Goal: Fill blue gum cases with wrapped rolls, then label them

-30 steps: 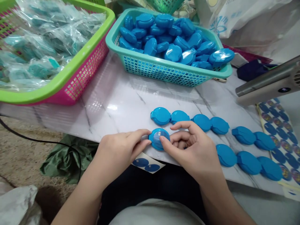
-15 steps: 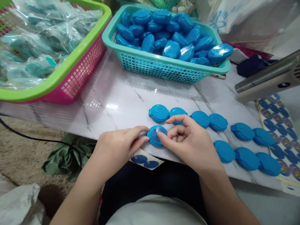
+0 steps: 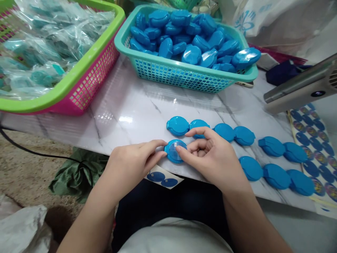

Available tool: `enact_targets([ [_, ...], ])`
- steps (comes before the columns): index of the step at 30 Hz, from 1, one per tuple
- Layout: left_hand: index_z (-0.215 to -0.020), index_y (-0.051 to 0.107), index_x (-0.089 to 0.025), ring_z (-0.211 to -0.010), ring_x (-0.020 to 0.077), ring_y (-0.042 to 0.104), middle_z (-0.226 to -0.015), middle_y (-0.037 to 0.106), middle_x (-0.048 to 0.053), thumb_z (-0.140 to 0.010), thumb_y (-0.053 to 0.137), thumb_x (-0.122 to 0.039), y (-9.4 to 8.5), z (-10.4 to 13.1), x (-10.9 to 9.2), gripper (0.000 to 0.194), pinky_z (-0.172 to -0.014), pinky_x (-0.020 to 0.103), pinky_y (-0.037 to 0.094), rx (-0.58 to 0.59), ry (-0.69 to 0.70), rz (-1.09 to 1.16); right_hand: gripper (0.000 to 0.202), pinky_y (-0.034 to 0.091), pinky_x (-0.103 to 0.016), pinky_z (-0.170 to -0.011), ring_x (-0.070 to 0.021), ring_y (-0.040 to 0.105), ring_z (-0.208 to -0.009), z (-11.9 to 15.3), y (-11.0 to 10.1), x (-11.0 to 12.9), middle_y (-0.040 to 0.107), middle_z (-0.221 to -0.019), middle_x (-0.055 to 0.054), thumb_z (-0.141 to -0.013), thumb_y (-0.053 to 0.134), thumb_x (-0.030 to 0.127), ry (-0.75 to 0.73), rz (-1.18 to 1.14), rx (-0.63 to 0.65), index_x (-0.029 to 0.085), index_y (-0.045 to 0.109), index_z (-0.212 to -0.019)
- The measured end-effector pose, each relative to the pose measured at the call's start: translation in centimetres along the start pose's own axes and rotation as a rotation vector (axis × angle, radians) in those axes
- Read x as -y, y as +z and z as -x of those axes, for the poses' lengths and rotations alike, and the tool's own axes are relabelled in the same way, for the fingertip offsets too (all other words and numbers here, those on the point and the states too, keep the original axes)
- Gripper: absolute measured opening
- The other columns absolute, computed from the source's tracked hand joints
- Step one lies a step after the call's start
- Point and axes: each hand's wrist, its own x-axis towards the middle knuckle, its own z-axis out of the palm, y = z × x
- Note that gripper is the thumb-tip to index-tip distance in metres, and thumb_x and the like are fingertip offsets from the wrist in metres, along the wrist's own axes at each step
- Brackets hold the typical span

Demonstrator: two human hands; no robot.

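Note:
A round blue plastic case [image 3: 174,157] lies flat near the table's front edge. My left hand [image 3: 135,158] pinches its left end between thumb and forefinger. My right hand [image 3: 210,154] holds a round, see-through blue sticker [image 3: 173,149] over the case's top, the thumb on its right part. Whether the sticker touches the lid all over I cannot tell. Just behind stand more blue cases [image 3: 178,125] in a row, one partly covered by my right fingers. Under my left hand a strip of backing paper with dark blue round stickers [image 3: 169,182] juts over the edge.
A turquoise basket [image 3: 184,75] heaped with blue cases stands at the back. Left of it is a green and pink basket [image 3: 86,84] of bagged items. A grey handheld device [image 3: 297,91] reaches in from the right, above sticker sheets [image 3: 313,140]. More cases [image 3: 276,175] lie at right.
Both hands stay at the same case. The sticker looks slightly shifted and paler against the lid; the whole view has moved a little.

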Motion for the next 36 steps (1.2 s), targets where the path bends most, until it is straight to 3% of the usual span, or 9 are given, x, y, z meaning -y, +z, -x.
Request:
enact_targets([
  [15,-0.114,0.069,-0.031,-0.053,0.0136,0.064,-0.075,0.075,-0.007,-0.102,0.057,-0.042,0.0,0.0,0.0,0.02,-0.052,0.025,0.032,0.0,0.001,-0.016,0.033,0.042,-0.022,-0.046,-0.0114,0.055,-0.05,0.1,0.2,-0.1,0.063,-0.056,0.006,-0.078,0.078,0.041,0.012,0.019,-0.011,0.021,0.06,-0.098],
  [22,-0.114,0.07,-0.03,-0.053,0.0134,0.063,-0.073,0.074,-0.005,-0.103,0.056,-0.044,0.0,0.1,0.0,0.023,-0.052,0.025,0.032,0.005,-0.007,-0.009,0.032,0.037,-0.022,-0.046,-0.0089,0.046,-0.046,0.0,0.2,-0.2,0.045,-0.05,0.014,-0.082,0.075,0.03,-0.066,0.114,0.031,0.024,0.047,-0.095],
  [25,-0.12,0.068,-0.031,-0.056,0.0125,0.065,-0.075,0.075,-0.005,-0.102,0.057,-0.043,-0.1,0.2,0.1,0.024,-0.053,0.023,0.035,0.009,-0.018,0.041,0.028,0.042,-0.022,-0.048,-0.0106,0.051,-0.053,0.7,0.1,-0.4,0.05,-0.061,0.01,-0.085,0.074,0.025,-0.219,0.124,-0.048,0.025,0.051,-0.101],
  [28,-0.133,0.059,-0.03,-0.058,0.0092,0.065,-0.075,0.071,-0.007,-0.102,0.059,-0.038,-0.2,0.6,-0.1,0.032,-0.058,0.018,0.041,-0.035,-0.087,0.215,0.022,0.052,-0.026,-0.058,-0.0141,0.061,-0.069,2.6,-0.3,-0.3,0.063,-0.081,0.001,-0.088,0.072,0.016,-0.552,0.228,-0.219,0.025,0.059,-0.103],
  [31,-0.135,0.055,-0.029,-0.047,0.0057,0.051,-0.065,0.061,-0.011,-0.1,0.061,-0.028,-0.4,1.3,-1.0,0.036,-0.053,0.015,0.04,-0.176,-0.194,0.391,0.022,0.058,-0.031,-0.076,-0.0174,0.068,-0.081,5.0,-0.7,-0.3,0.07,-0.089,-0.004,-0.088,0.072,0.008,-0.852,0.37,-0.193,0.022,0.064,-0.102],
  [33,-0.134,0.055,-0.028,-0.044,0.0058,0.042,-0.06,0.055,-0.011,-0.099,0.061,-0.024,-0.5,1.8,-2.0,0.036,-0.048,0.015,0.037,-0.254,-0.246,0.487,0.021,0.06,-0.034,-0.083,-0.0198,0.071,-0.087,6.1,-0.7,-0.6,0.072,-0.092,-0.006,-0.088,0.073,0.008,-0.922,0.406,-0.142,0.019,0.067,-0.104],
  [36,-0.132,0.054,-0.026,-0.045,0.0077,0.043,-0.058,0.053,-0.01,-0.098,0.06,-0.023,-0.6,2.2,-3.7,0.035,-0.047,0.018,0.037,-0.313,-0.316,0.632,0.021,0.062,-0.038,-0.084,-0.0231,0.072,-0.093,6.8,-0.2,-1.4,0.073,-0.097,-0.009,-0.091,0.072,0.014,-0.907,0.386,-0.168,0.018,0.068,-0.112],
])
